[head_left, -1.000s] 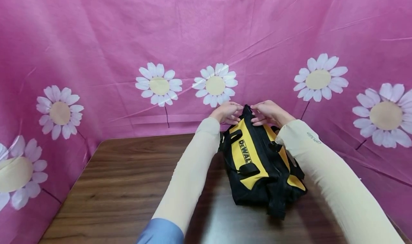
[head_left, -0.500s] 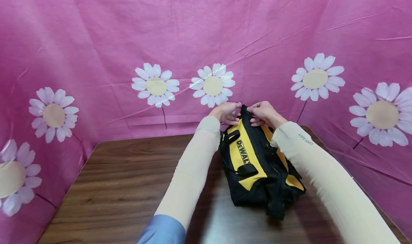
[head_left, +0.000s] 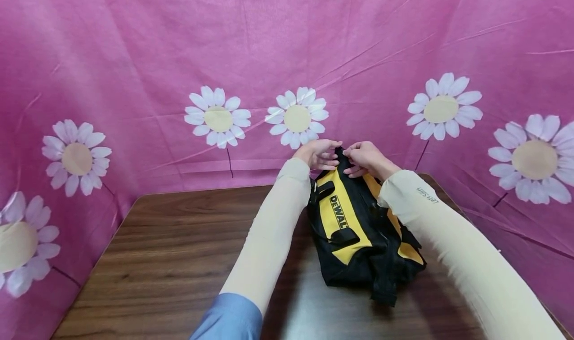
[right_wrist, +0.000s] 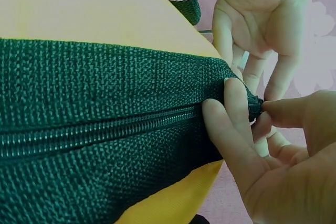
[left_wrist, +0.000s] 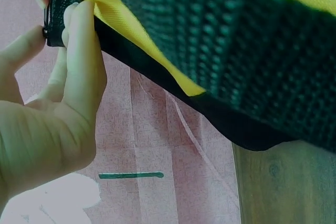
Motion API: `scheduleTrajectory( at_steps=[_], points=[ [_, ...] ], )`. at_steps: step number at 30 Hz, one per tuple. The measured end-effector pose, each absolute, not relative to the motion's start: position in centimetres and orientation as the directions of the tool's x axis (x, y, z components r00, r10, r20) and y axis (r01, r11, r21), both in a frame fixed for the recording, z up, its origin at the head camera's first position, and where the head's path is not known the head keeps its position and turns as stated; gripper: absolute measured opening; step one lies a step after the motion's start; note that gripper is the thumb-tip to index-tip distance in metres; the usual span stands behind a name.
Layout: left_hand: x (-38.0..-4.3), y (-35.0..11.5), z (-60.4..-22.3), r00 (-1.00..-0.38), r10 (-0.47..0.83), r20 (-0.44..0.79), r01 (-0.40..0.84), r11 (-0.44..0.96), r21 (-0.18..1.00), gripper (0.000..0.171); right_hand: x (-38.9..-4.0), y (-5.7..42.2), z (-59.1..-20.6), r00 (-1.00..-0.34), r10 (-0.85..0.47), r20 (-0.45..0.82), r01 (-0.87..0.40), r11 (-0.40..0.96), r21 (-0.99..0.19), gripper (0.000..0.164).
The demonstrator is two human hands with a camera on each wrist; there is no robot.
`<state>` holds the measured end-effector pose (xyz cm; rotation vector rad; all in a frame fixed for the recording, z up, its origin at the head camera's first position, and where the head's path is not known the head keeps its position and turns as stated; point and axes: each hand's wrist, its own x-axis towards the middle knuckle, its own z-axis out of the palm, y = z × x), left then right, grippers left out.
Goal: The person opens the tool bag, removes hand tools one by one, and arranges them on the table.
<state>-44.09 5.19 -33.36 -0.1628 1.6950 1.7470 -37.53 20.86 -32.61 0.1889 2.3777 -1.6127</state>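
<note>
A black and yellow tool bag [head_left: 339, 210] lettered DEWALT stands on the wooden table, its far end lifted into a narrow tip. My left hand [head_left: 319, 153] reaches that tip from the left. In the left wrist view, its thumb and fingers [left_wrist: 83, 51] pinch the black webbing at the tip. From the other side, my right hand [head_left: 368, 159] grips the same end, thumb at the tip and fingers on the webbing beside the zipper [right_wrist: 105, 132]. Along the stretch seen in the right wrist view, the zipper's teeth run together in one line.
A brown wood-grain table [head_left: 179, 250] spreads out left of the bag. Behind and around it hangs a pink cloth [head_left: 269, 41] printed with white daisies. Black carry straps [head_left: 345, 237] lie against the bag's side, and a black tab [head_left: 383, 292] sticks out at its near end.
My left hand has shifted slightly right, its fingertips coming over the bag's tip. The right hand has edged a little closer to the tip. The bag stays in place.
</note>
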Motion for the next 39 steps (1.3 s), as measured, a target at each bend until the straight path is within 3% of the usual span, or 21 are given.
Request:
scheduleTrajectory(
  at_steps=[20,28,39],
  points=[
    [-44.2,5.4,-33.6,-0.771,0.39,-0.503,-0.517,0.076,0.853,0.041,-37.1,21.0,-32.6,-0.966,0.001,-0.259,0.245,0.329,-0.912,0.034],
    [-43.9,4.8,-34.1,-0.747,0.39,-0.539,-0.556,0.079,0.827,0.046,-36.7,20.5,-33.0,-0.967,0.019,-0.254,0.247,0.324,-0.913,0.03],
    [-43.5,4.7,-34.7,-0.753,0.416,-0.509,-0.527,0.082,0.846,0.025,-36.6,20.6,-32.8,-0.957,-0.042,-0.287,0.264,0.28,-0.923,0.041]
  ],
)
